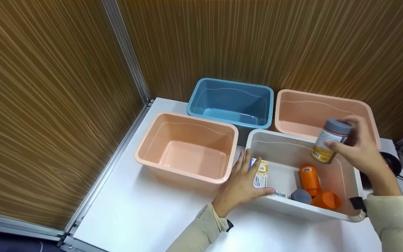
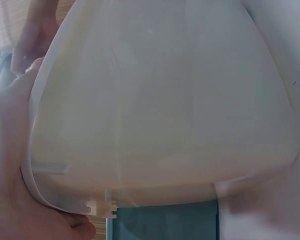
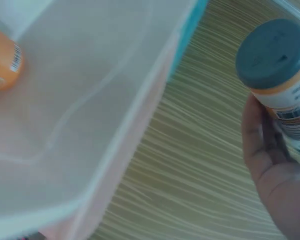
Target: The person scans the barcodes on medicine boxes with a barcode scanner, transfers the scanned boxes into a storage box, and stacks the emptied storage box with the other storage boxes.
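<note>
My right hand [image 1: 364, 150] holds a supplement bottle [image 1: 331, 141] above the white bin [image 1: 345, 215], thumb on one side and fingers on the other. The bottle has a grey lid and a yellow, white and orange label; its lid and barcode show in the right wrist view [image 3: 290, 107]. With fingers spread, my left hand [image 1: 241, 185] rests on the bin's near left corner, thumb along the front rim. Inside the bin lie an orange bottle [image 1: 309, 178], another orange bottle [image 1: 327, 200] by a grey lid [image 1: 301, 196], and a white-and-yellow box [image 1: 261, 173] partly hidden by my left fingers.
A peach bin [image 1: 187, 175] stands left of the white one, a blue bin [image 1: 229, 120] behind, and another peach bin [image 1: 324, 96] at the back right. Wood-patterned panels [image 1: 222, 42] enclose the white table [image 1: 124, 213]. A black object [image 1: 390, 163] with a cable sits at the right.
</note>
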Demonstrator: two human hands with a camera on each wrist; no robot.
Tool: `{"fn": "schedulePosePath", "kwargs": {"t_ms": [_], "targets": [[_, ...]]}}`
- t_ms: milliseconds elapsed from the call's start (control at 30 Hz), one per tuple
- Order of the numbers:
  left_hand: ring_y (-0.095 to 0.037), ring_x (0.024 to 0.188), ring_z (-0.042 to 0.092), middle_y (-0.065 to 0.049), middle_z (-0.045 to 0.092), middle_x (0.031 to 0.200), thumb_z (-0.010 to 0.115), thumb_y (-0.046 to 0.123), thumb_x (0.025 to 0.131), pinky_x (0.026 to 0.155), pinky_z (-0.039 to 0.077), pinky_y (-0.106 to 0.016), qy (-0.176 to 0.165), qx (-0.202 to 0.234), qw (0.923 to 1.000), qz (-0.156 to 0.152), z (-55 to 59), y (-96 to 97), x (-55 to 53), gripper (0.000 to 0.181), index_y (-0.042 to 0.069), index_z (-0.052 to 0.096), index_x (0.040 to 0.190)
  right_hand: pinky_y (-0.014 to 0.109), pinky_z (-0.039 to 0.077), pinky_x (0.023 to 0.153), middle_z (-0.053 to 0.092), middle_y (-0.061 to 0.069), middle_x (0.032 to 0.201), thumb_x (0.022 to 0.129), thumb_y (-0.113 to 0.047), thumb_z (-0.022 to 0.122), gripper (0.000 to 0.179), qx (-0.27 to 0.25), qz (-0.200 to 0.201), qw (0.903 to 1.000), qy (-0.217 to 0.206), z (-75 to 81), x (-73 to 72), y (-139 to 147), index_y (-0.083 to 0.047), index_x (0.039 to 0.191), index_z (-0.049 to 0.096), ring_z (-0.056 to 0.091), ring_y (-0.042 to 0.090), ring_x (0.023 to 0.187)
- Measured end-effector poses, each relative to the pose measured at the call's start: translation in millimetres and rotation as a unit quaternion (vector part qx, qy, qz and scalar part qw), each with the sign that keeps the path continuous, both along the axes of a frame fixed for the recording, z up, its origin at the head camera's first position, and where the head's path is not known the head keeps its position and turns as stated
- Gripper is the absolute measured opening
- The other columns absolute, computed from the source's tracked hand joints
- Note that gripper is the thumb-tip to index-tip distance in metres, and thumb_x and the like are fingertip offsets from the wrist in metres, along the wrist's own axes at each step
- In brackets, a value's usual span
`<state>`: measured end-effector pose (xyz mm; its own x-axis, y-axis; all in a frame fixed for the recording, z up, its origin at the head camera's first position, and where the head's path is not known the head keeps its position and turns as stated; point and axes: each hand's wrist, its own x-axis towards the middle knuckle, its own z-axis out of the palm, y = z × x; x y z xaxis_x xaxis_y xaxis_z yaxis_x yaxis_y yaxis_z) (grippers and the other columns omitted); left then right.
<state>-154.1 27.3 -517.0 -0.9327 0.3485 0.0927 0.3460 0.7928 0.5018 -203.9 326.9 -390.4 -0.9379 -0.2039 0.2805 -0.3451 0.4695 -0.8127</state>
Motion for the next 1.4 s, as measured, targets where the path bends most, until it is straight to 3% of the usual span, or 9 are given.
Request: {"fn": "schedulePosePath", "kwargs": {"t_ms": [133, 300, 467, 600, 867, 1000, 1233, 1300, 1400], "targets": [[-0.018, 0.139, -0.018, -0.001, -0.014, 0.157, 0.041, 0.088, 0.064, 0.110, 0.011, -0.044, -0.003, 0.001, 1.0000, 0.004, 0.2, 0.5, 0.9, 0.110, 0.028, 0.013, 0.152, 0.011, 0.044, 0.067, 0.046, 0.009, 0.114, 0.081, -0.011, 0.073, 0.073, 0.048, -0.086, 0.9951, 0.009, 9.6, 11.2, 0.7, -0.016, 0.136, 0.027, 0.050, 0.018, 0.087], [-0.017, 0.138, -0.020, -0.001, -0.014, 0.157, 0.039, 0.089, 0.064, 0.110, 0.011, -0.044, -0.002, -0.011, 0.9999, 0.005, 0.5, 0.4, 1.2, 0.111, 0.029, 0.011, 0.152, 0.008, 0.041, 0.065, 0.046, 0.012, 0.118, 0.081, -0.021, 0.075, 0.074, 0.074, -0.135, 0.9880, 0.013, 13.0, 19.0, 4.4, -0.020, 0.136, 0.026, 0.049, 0.014, 0.086], [-0.017, 0.138, -0.020, -0.001, -0.015, 0.157, 0.045, 0.086, 0.066, 0.110, 0.011, -0.044, -0.002, -0.006, 1.0000, 0.000, -0.3, 0.6, 0.8, 0.109, 0.028, 0.011, 0.152, 0.007, 0.040, 0.065, 0.046, 0.015, 0.120, 0.082, -0.019, 0.073, 0.071, 0.076, -0.151, 0.9857, 0.007, 9.0, 21.9, 18.5, -0.018, 0.137, 0.027, 0.049, 0.007, 0.084], [-0.018, 0.139, -0.019, -0.001, -0.015, 0.157, 0.045, 0.086, 0.066, 0.110, 0.011, -0.044, -0.006, 0.000, 1.0000, 0.002, -2.2, 0.0, 0.3, 0.109, 0.029, 0.011, 0.152, 0.012, 0.043, 0.056, 0.045, 0.009, 0.115, 0.082, -0.016, 0.072, 0.070, 0.085, -0.177, 0.9805, -0.004, 1.8, 23.0, 39.1, -0.020, 0.137, 0.030, 0.047, 0.005, 0.080], [-0.020, 0.139, -0.017, -0.001, -0.017, 0.156, 0.039, 0.087, 0.067, 0.109, 0.013, -0.047, -0.003, 0.001, 1.0000, -0.005, -0.9, 0.1, 0.4, 0.107, 0.028, 0.013, 0.152, 0.003, 0.037, 0.065, 0.045, -0.014, 0.100, 0.074, 0.003, 0.068, 0.068, 0.044, -0.258, 0.9629, 0.067, -20.0, 29.7, 87.2, -0.008, 0.136, 0.043, 0.047, -0.005, 0.079], [-0.017, 0.139, -0.018, 0.001, -0.017, 0.156, 0.040, 0.087, 0.066, 0.110, 0.011, -0.044, -0.015, 0.013, 0.9998, 0.002, -0.1, 1.0, 1.3, 0.106, 0.028, 0.018, 0.152, 0.003, 0.037, 0.071, 0.043, -0.014, 0.106, 0.080, 0.001, 0.066, 0.067, 0.071, -0.280, 0.9566, 0.037, -35.9, 34.7, 106.9, -0.012, 0.140, 0.038, 0.043, -0.008, 0.083], [-0.017, 0.139, -0.018, 0.001, -0.016, 0.156, 0.040, 0.085, 0.069, 0.110, 0.012, -0.044, -0.012, 0.016, 0.9998, 0.002, 0.9, 0.9, 1.3, 0.100, 0.026, 0.029, 0.149, 0.013, 0.037, 0.089, 0.037, -0.017, 0.113, 0.081, -0.001, 0.064, 0.075, 0.057, -0.275, 0.9593, -0.024, -61.9, 34.0, 126.7, -0.016, 0.145, 0.029, 0.040, -0.004, 0.093], [-0.017, 0.139, -0.018, 0.001, -0.016, 0.156, 0.040, 0.085, 0.070, 0.109, 0.012, -0.044, -0.013, 0.017, 0.9998, 0.002, 0.6, 1.1, 1.3, 0.099, 0.026, 0.031, 0.149, 0.021, 0.037, 0.095, 0.039, -0.008, 0.117, 0.082, -0.003, 0.064, 0.075, 0.056, -0.269, 0.9601, -0.050, -70.7, 34.3, 130.0, -0.015, 0.146, 0.026, 0.040, 0.000, 0.097], [-0.017, 0.139, -0.018, 0.000, -0.015, 0.157, 0.038, 0.085, 0.070, 0.109, 0.012, -0.044, -0.010, 0.016, 0.9998, 0.001, -0.4, 1.0, 0.7, 0.099, 0.024, 0.033, 0.148, 0.033, 0.041, 0.085, 0.040, 0.011, 0.123, 0.082, -0.009, 0.066, 0.076, 0.082, -0.262, 0.9577, -0.086, -84.3, 32.2, 134.0, -0.009, 0.146, 0.025, 0.042, 0.016, 0.100]]}}
